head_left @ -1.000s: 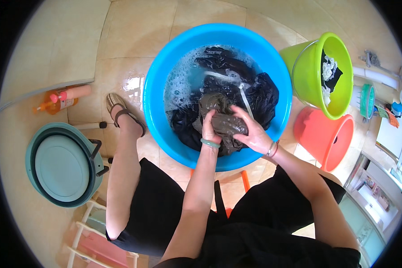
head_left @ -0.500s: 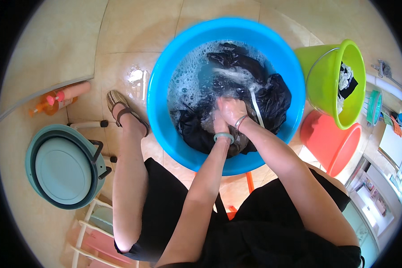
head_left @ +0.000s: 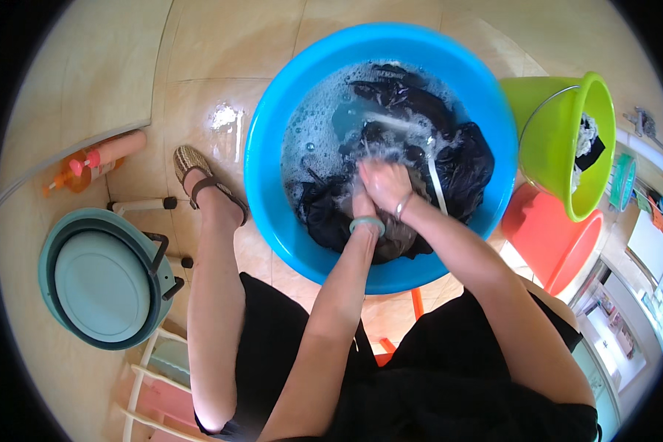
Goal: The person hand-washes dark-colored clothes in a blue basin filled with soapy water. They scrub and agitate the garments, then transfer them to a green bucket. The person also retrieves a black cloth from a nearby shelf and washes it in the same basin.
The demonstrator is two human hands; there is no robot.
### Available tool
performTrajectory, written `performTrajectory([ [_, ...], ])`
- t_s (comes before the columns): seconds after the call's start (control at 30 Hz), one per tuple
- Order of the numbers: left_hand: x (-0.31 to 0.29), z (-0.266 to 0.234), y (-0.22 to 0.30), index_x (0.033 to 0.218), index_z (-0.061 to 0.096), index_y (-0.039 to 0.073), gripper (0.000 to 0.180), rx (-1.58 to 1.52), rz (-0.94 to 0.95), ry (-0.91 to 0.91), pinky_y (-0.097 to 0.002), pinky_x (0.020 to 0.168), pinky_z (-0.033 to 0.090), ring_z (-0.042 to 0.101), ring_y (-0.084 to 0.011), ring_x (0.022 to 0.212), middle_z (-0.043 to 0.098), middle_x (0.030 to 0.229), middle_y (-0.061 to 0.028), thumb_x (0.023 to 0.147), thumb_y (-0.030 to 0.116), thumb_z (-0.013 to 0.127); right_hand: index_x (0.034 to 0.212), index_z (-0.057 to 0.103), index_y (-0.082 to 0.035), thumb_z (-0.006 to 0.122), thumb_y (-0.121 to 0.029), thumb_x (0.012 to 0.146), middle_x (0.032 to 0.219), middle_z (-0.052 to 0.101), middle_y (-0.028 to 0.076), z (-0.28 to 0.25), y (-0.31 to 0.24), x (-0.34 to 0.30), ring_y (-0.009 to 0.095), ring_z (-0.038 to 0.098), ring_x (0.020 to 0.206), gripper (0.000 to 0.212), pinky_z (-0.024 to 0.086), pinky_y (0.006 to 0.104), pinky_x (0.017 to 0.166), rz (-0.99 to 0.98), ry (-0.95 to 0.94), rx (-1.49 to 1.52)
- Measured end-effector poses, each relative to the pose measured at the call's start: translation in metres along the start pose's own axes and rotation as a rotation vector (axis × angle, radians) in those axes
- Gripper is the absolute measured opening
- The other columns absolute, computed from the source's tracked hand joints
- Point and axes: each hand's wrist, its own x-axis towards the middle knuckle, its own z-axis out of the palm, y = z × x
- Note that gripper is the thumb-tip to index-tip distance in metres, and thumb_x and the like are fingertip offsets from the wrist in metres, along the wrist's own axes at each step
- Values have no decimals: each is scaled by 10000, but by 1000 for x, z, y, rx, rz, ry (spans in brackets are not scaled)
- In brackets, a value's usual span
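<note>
A large blue basin (head_left: 261, 214) in front of me holds foamy water and soaked black garments (head_left: 464, 173). Both of my hands are together near its middle, over the wet cloth. My left hand (head_left: 362, 197), a pale green bangle at its wrist, is closed on a dark garment (head_left: 398, 237), its fingers partly hidden. Pressed against it from the right, my right hand (head_left: 387, 184) with a silver bracelet is closed on the same cloth; its fingertips are hidden. A white strip (head_left: 436, 177) lies across the black fabric to the right.
At the right stand a lime-green bucket (head_left: 549, 140) with clothes in it and a red bucket (head_left: 534, 228). A grey-green folding basin (head_left: 99, 283) leans at the left, near two pump bottles (head_left: 110, 151) and a white rack (head_left: 136, 387). My sandalled foot (head_left: 195, 173) is beside the blue basin.
My hands remain together on the cloth, with a small shift of the right wrist. The basin and buckets appear slightly farther right in the picture.
</note>
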Motion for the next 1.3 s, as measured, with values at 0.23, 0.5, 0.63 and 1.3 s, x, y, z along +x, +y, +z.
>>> performTrajectory([
  [0.23,-3,16,16,1141,625,79,411,-96,-55,-37,-346,924,463,604,-217,1012,646,1146,-70,969,412,454,834,579,-69,521,-256,935,859,621,146,-4,5,18,321,658,635,220,541,431,553,5,-37,-59],
  [0.5,-11,-5,9,1081,633,57,367,51,-57,-264,-375,864,495,616,-221,933,661,1061,-79,1003,342,415,795,541,-84,581,-244,916,844,552,90,-30,-24,-81,246,639,594,204,520,368,516,-106,66,61],
  [0.63,-17,2,9,1073,620,51,321,105,14,52,-338,842,473,587,-167,966,647,1069,-47,993,312,451,787,604,-95,545,-225,910,813,651,107,2,-3,8,301,649,619,189,516,419,549,4,20,-72],
  [1.3,-9,7,4,1105,637,65,369,-45,-39,48,-349,946,445,590,-216,1049,642,1157,-76,978,354,446,769,649,-101,574,-218,892,797,654,89,0,1,0,289,658,600,186,532,399,510,1,109,-17],
])
